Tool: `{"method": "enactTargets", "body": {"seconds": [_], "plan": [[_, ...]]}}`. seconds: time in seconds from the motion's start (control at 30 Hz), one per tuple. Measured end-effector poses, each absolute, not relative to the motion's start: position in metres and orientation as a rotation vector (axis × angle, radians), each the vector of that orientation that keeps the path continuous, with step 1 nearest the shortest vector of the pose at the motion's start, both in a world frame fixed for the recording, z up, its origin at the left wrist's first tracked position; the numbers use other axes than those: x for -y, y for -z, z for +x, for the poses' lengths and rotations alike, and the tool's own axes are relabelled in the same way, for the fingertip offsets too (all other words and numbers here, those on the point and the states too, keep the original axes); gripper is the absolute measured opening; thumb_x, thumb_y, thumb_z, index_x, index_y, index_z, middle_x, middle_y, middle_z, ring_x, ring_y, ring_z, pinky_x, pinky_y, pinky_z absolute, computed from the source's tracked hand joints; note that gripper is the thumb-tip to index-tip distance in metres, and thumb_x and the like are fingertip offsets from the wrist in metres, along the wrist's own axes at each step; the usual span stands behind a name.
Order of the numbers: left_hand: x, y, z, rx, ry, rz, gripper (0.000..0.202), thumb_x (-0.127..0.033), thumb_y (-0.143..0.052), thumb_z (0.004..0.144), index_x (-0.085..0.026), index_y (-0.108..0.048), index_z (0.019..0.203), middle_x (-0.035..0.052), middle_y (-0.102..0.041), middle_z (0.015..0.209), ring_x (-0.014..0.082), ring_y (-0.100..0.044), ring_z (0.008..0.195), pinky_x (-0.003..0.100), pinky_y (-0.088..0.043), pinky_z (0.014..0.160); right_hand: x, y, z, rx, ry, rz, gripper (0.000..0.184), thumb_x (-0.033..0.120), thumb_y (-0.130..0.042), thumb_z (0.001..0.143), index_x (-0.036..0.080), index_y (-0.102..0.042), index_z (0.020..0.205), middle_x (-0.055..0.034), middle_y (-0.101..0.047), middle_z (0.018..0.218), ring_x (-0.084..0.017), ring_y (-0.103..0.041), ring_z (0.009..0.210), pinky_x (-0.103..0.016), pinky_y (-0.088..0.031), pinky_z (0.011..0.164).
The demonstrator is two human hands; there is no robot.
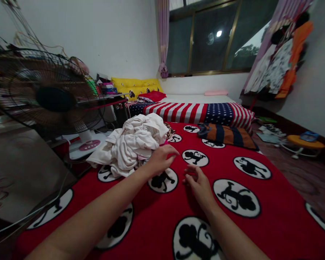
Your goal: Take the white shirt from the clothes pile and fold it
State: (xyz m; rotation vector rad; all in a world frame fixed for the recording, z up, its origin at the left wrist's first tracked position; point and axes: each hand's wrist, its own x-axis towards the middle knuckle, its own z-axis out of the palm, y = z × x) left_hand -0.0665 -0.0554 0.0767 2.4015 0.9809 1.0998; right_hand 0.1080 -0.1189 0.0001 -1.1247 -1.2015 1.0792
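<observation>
A heap of crumpled white clothes (134,144) lies on a red blanket (233,231) printed with black monkeys in white circles. My left hand (160,159) hovers just right of the heap, fingers curled loosely with nothing in them, near a bit of pink cloth at the heap's edge. My right hand (198,183) rests low over the blanket beside it, fingers bent and apart, holding nothing. A folded striped orange and navy garment (226,134) lies farther back on the blanket.
A standing fan (50,99) is close on the left, with cables trailing to the floor. A stars-and-stripes blanket (203,112) and yellow pillows (137,86) lie beyond. Clothes hang at the right wall (283,65); a small orange stool (304,142) stands on the floor.
</observation>
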Motion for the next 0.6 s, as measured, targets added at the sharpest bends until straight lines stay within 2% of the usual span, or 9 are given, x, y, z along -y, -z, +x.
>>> {"method": "enactTargets", "body": {"seconds": [0.1, 0.17, 0.23, 0.3, 0.37, 0.43, 0.6], "plan": [[0.059, -0.101, -0.119, -1.415, -1.353, 2.561, 0.023, -0.015, -0.057, 0.082, -0.021, -0.069, 0.1, 0.0073, -0.064, 0.111, 0.0227, -0.056, 0.109, 0.037, -0.042, 0.1, 0.118, 0.002, 0.108, 1.211, -1.079, -1.13, 0.033, 0.035, -0.061, 0.076, 0.02, -0.054, 0.105, -0.0049, -0.065, 0.099, -0.015, -0.065, 0.065, -0.03, -0.052, 0.061], [0.056, -0.107, -0.154, -1.857, -1.416, 2.529, 0.029, -0.027, -0.063, 0.081, -0.021, -0.066, 0.11, 0.0097, -0.06, 0.118, 0.0278, -0.052, 0.115, 0.043, -0.039, 0.102, 0.118, 0.003, 0.108, 1.228, -1.063, -1.133, 0.033, 0.035, -0.06, 0.076, 0.02, -0.054, 0.105, -0.005, -0.065, 0.099, -0.016, -0.065, 0.065, -0.03, -0.052, 0.061], [0.05, -0.103, -0.185, -2.189, -1.345, 2.412, 0.043, -0.042, -0.068, 0.077, -0.019, -0.064, 0.114, 0.0122, -0.059, 0.117, 0.0307, -0.052, 0.112, 0.043, -0.041, 0.098, 0.117, 0.004, 0.108, 1.246, -1.048, -1.137, 0.033, 0.034, -0.059, 0.076, 0.02, -0.054, 0.105, -0.0053, -0.065, 0.099, -0.016, -0.065, 0.065, -0.031, -0.051, 0.062], [0.044, -0.094, -0.209, -2.333, -1.17, 2.329, 0.047, -0.051, -0.069, 0.074, -0.02, -0.065, 0.11, 0.0124, -0.062, 0.111, 0.0306, -0.056, 0.105, 0.04, -0.045, 0.091, 0.116, 0.004, 0.108, 1.252, -1.04, -1.141, 0.032, 0.034, -0.059, 0.076, 0.02, -0.055, 0.104, -0.0053, -0.066, 0.097, -0.016, -0.065, 0.064, -0.031, -0.051, 0.062], [0.039, -0.085, -0.223, -2.341, -1.05, 2.316, 0.041, -0.05, -0.067, 0.075, -0.02, -0.067, 0.104, 0.0109, -0.064, 0.104, 0.0289, -0.058, 0.099, 0.036, -0.047, 0.084, 0.116, 0.004, 0.109, 1.254, -1.04, -1.141, 0.031, 0.035, -0.059, 0.075, 0.02, -0.055, 0.103, -0.0053, -0.067, 0.095, -0.016, -0.065, 0.063, -0.031, -0.051, 0.062], [0.037, -0.084, -0.227, -2.286, -1.106, 2.314, 0.03, -0.042, -0.064, 0.078, -0.02, -0.068, 0.098, 0.0087, -0.066, 0.099, 0.0259, -0.06, 0.094, 0.032, -0.047, 0.08, 0.116, 0.005, 0.109, 1.258, -1.038, -1.139, 0.031, 0.035, -0.06, 0.075, 0.02, -0.056, 0.102, -0.0056, -0.067, 0.094, -0.017, -0.065, 0.063, -0.032, -0.051, 0.062], [0.064, -0.122, -0.177, -1.875, -1.832, 2.116, 0.017, -0.031, -0.061, 0.08, -0.017, -0.064, 0.089, 0.0032, -0.066, 0.086, 0.0165, -0.06, 0.074, 0.025, -0.048, 0.068, 0.118, 0.0, 0.108, 1.198, -1.073, -1.126, 0.033, 0.037, -0.064, 0.073, 0.02, -0.057, 0.101, -0.0062, -0.067, 0.094, -0.016, -0.065, 0.064, -0.03, -0.05, 0.059]]}}
